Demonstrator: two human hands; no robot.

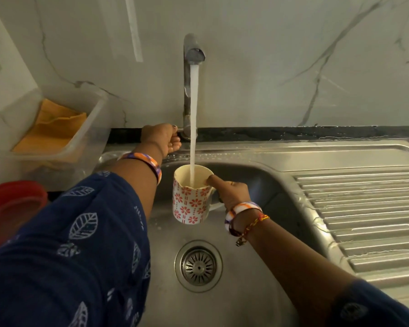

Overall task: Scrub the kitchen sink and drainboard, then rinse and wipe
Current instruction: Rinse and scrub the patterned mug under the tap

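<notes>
Sink [222, 300] basin straight below camera, drainboard [364, 213] on right, both wet and streaky. Right hand [232, 191] clamped on mug [191, 197] by handle, thumb over rim, filling it under running tap [191, 53]. Left hand [161, 139] wrapped round tap lever at base. Guessing scrubbing done, rinse stage now, wipe still to go. Orange cloth [54, 128] sits in clear tub [90, 138] on bench, left. No brands or readable text anywhere, mug just red flower print.
</notes>
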